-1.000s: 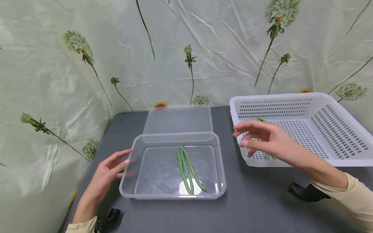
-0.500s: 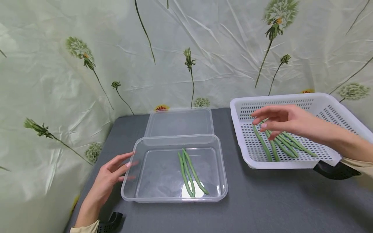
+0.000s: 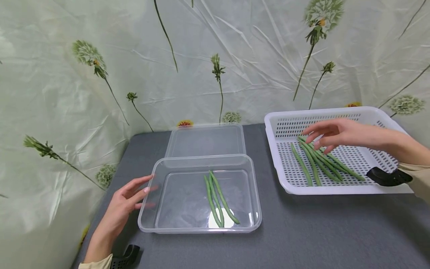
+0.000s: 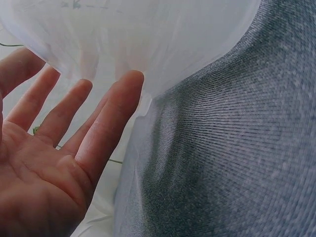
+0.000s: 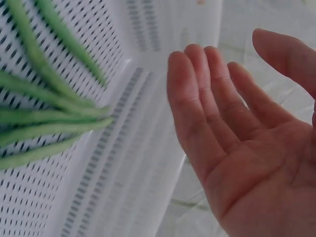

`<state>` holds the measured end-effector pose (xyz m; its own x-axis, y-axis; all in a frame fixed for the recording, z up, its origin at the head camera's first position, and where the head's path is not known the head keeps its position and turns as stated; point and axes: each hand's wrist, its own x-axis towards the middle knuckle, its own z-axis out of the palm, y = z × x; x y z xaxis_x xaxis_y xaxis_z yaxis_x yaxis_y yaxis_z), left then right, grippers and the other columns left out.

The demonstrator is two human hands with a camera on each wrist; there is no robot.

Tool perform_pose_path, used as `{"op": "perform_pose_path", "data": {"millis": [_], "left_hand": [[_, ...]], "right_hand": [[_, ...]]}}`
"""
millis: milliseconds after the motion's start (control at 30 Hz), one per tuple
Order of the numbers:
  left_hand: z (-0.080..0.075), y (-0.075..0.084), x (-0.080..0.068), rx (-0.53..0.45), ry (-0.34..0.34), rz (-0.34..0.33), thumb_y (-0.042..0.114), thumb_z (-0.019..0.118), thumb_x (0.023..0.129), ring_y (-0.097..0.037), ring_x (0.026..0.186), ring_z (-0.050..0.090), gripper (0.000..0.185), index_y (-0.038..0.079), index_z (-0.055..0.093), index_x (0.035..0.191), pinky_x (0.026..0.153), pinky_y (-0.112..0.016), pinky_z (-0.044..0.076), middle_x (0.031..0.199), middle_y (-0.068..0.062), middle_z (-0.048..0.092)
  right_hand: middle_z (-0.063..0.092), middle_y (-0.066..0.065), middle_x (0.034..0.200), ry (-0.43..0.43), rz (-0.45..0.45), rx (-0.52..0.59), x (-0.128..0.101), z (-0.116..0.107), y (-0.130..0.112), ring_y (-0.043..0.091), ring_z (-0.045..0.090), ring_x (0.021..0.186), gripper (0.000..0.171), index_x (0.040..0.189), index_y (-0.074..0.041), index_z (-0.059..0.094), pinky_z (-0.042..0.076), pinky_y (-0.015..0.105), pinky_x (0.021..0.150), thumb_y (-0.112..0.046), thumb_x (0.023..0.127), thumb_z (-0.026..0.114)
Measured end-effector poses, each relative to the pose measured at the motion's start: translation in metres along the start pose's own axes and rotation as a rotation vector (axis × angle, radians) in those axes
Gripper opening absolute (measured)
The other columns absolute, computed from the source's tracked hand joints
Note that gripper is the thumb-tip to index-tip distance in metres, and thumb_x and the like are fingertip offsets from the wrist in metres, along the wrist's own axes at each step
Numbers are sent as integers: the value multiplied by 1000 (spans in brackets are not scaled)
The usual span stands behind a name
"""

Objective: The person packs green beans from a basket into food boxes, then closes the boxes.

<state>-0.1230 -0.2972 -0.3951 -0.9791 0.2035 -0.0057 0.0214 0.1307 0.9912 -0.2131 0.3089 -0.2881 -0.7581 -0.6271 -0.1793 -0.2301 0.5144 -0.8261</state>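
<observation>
Right hand [image 3: 342, 134], unclenched and empty, is hovering over slender green beans [image 3: 314, 168] in a white perforated plastic basket [image 3: 336, 190]. Left wrist: spread left hand [image 4: 57, 160] is flanking a clear plastic box [image 4: 187, 39]. Right wrist: beans are overlapping; pinching one might drag others.
</observation>
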Motion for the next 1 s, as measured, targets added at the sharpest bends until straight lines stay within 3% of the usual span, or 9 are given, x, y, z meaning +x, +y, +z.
{"op": "perform_pose_path", "data": {"millis": [200,400,633,867,1000], "left_hand": [[1,1,-1,-4,5,1,10,56,102,-16,117,61,42,0,49,141,76,-48,59,142,0,54],[0,2,0,1,11,-6,10,56,101,-16,117,61,42,1,49,141,76,-48,59,142,-1,54],[-2,2,-1,-3,5,-8,10,56,101,-16,117,61,42,1,49,142,77,-49,58,142,-1,54],[-3,1,-1,-8,-5,-7,9,56,102,-17,118,61,42,1,48,142,77,-48,58,142,-1,53],[-2,-1,1,-11,-7,-6,9,56,102,-17,118,61,42,1,48,142,77,-49,58,142,-1,54]], "right_hand": [[66,6,117,45,47,-36,1,-12,22,18,66,99,40,137,1,49,59,39,76,-4,98,59],[64,17,112,88,141,-100,8,-20,48,16,66,90,42,132,9,49,59,37,69,-1,94,64],[59,19,110,59,168,-145,14,-21,77,21,64,86,39,131,10,50,59,39,64,7,93,59],[55,18,116,-38,294,-73,11,-26,94,23,62,91,36,129,11,46,59,42,65,7,94,53],[56,16,111,-55,306,-54,6,-31,102,21,61,90,38,128,12,44,59,42,65,6,92,56]]}}
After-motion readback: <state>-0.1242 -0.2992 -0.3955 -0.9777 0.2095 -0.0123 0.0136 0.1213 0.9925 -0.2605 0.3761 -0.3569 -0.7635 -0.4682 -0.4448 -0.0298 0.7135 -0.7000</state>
